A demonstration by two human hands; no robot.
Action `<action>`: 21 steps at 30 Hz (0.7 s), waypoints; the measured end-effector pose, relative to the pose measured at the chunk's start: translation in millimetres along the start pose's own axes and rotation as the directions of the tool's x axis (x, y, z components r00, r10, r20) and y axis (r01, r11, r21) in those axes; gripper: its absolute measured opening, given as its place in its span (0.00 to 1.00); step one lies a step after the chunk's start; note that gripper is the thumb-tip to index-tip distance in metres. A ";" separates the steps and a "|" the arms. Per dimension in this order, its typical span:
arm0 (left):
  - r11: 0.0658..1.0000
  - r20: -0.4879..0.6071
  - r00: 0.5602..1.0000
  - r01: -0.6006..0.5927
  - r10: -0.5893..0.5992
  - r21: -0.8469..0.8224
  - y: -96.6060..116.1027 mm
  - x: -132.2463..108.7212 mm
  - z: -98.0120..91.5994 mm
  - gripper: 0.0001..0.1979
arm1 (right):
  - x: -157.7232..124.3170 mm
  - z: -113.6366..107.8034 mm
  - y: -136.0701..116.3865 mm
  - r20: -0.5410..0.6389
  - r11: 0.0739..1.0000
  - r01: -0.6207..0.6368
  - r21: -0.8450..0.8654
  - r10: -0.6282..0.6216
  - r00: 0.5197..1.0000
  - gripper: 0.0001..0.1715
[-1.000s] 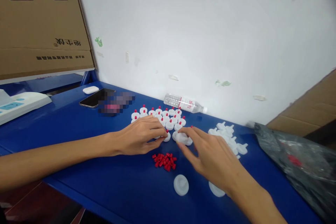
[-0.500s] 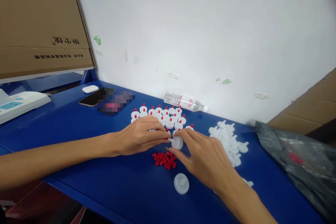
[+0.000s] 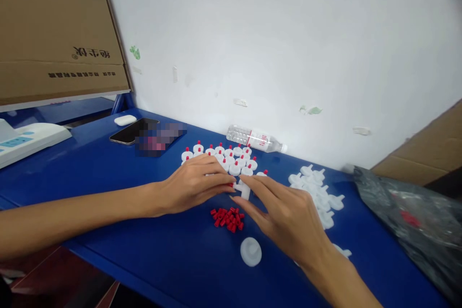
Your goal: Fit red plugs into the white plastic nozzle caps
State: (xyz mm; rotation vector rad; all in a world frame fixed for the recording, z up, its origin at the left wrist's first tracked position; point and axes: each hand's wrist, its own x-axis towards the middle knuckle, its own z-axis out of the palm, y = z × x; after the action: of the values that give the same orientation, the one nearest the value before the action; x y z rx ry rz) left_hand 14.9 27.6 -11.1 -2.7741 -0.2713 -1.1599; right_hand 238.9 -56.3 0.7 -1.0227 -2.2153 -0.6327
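Observation:
My right hand (image 3: 279, 202) is closed on a white plastic nozzle cap (image 3: 245, 191), a round disc with a thin spout, held on edge with the spout toward the left. My left hand (image 3: 197, 180) pinches a small red tip cap (image 3: 231, 185) right at the end of that spout. Below the hands lies a pile of loose red tip caps (image 3: 227, 219). A single white nozzle cap (image 3: 250, 251) rests nearer the table's front. Behind my hands stand several white caps with red tips (image 3: 234, 168), partly hidden by my fingers.
More white nozzle caps (image 3: 317, 192) are heaped on the right, beside a dark plastic bag (image 3: 407, 236). A clear bottle (image 3: 256, 138) lies along the wall. A phone (image 3: 133, 132), a white case (image 3: 125, 120) and a white device (image 3: 32, 139) sit on the left.
The held nozzle cap has turned from facing me to edge-on, and its spout now meets the red tip cap in my left fingers. Both hands stay in nearly the same place.

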 end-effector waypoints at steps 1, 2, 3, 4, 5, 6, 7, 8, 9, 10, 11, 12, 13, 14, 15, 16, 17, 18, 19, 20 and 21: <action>1.000 0.011 1.000 0.011 -0.011 -0.005 -1.5 -0.1 0.5 0.08 | 0.6 -0.6 -0.5 -0.020 1.000 0.012 0.002 -0.012 1.000 0.16; 1.000 0.024 1.000 0.014 -0.013 -0.019 -2.5 -0.2 1.0 0.08 | 1.4 -1.2 -1.5 -0.033 1.000 0.017 0.001 -0.017 0.999 0.17; 0.999 0.039 0.999 0.013 -0.011 -0.041 -3.0 -0.4 1.4 0.08 | 2.1 -1.7 -2.9 -0.040 1.000 0.016 0.004 -0.016 0.999 0.17; 0.998 0.054 0.999 0.011 -0.007 -0.070 -2.8 -0.5 1.7 0.08 | 2.7 -2.1 -4.5 -0.045 1.000 0.010 0.012 -0.009 0.999 0.17; 0.995 0.062 0.998 0.011 -0.005 -0.102 -2.1 -0.6 1.7 0.09 | 3.1 -2.4 -6.4 -0.048 1.000 -0.002 0.024 0.003 0.999 0.17; 0.991 0.070 0.998 0.018 -0.009 -0.136 -0.9 -0.7 1.6 0.09 | 3.3 -2.7 -8.2 -0.048 0.999 -0.015 0.040 0.017 0.999 0.18; 0.985 0.076 0.997 0.027 -0.014 -0.171 0.6 -0.7 1.1 0.09 | 3.2 -3.0 -9.8 -0.048 0.998 -0.026 0.059 0.028 0.998 0.18; 0.978 0.078 0.997 0.032 -0.016 -0.208 2.2 -0.5 0.4 0.09 | 3.1 -3.4 -11.1 -0.051 0.996 -0.030 0.079 0.035 0.998 0.18; 0.969 0.074 0.997 0.033 -0.015 -0.243 3.8 -0.1 -0.6 0.08 | 2.9 -3.8 -12.1 -0.057 0.994 -0.028 0.101 0.034 0.998 0.17; 0.961 0.067 0.998 0.030 -0.012 -0.274 5.3 0.5 -1.7 0.07 | 2.6 -4.2 -12.8 -0.067 0.992 -0.021 0.122 0.029 0.997 0.16; 0.954 0.062 0.998 0.026 -0.008 -0.299 6.5 1.2 -3.0 0.07 | 2.4 -4.6 -13.3 -0.079 0.990 -0.011 0.140 0.022 0.997 0.16; 0.948 0.057 0.998 0.023 -0.005 -0.317 7.6 2.0 -4.2 0.07 | 2.3 -5.0 -13.6 -0.091 0.988 -0.002 0.155 0.016 0.996 0.16; 0.944 0.055 0.998 0.022 -0.004 -0.329 8.3 2.7 -5.4 0.07 | 2.2 -5.2 -13.8 -0.101 0.987 0.006 0.160 0.010 0.995 0.16; 0.942 0.051 0.999 0.019 -0.002 -0.334 8.7 3.3 -6.3 0.07 | 2.1 -5.3 -13.9 -0.114 0.988 0.016 0.155 0.002 0.993 0.17; 0.943 0.048 0.999 0.014 0.002 -0.334 8.9 3.7 -7.0 0.07 | 2.1 -5.1 -14.1 -0.129 0.989 0.025 0.143 -0.006 0.992 0.17; 0.944 0.044 0.999 0.005 0.010 -0.329 8.9 3.8 -7.4 0.07 | 1.9 -4.6 -14.2 -0.142 0.991 0.035 0.126 -0.017 0.990 0.18; 0.947 0.039 0.999 -0.005 0.018 -0.321 8.9 3.8 -7.5 0.07 | 1.7 -3.9 -14.2 -0.151 0.993 0.046 0.107 -0.029 0.988 0.18; 0.950 0.036 0.999 -0.014 0.026 -0.312 8.9 3.7 -7.4 0.07 | 1.3 -3.1 -14.3 -0.155 0.995 0.057 0.087 -0.043 0.987 0.17; 0.953 0.035 0.999 -0.019 0.031 -0.304 9.0 3.6 -7.1 0.07 | 0.9 -2.2 -14.3 -0.156 0.995 0.068 0.068 -0.056 0.986 0.17; 0.954 0.040 0.999 -0.017 0.031 -0.301 9.3 3.5 -6.6 0.07 | 0.3 -1.3 -14.4 -0.154 0.996 0.077 0.051 -0.068 0.986 0.16; 0.952 0.048 0.999 -0.009 0.025 -0.305 9.7 3.5 -6.2 0.07 | -0.2 -0.6 -14.5 -0.152 0.996 0.083 0.036 -0.076 0.985 0.16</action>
State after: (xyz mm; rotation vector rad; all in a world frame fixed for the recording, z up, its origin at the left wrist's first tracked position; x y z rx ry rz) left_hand 15.1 17.4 -4.7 -3.0663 -0.0767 -1.2201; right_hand 227.6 -65.3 -1.4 -0.8407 -2.1360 -0.6730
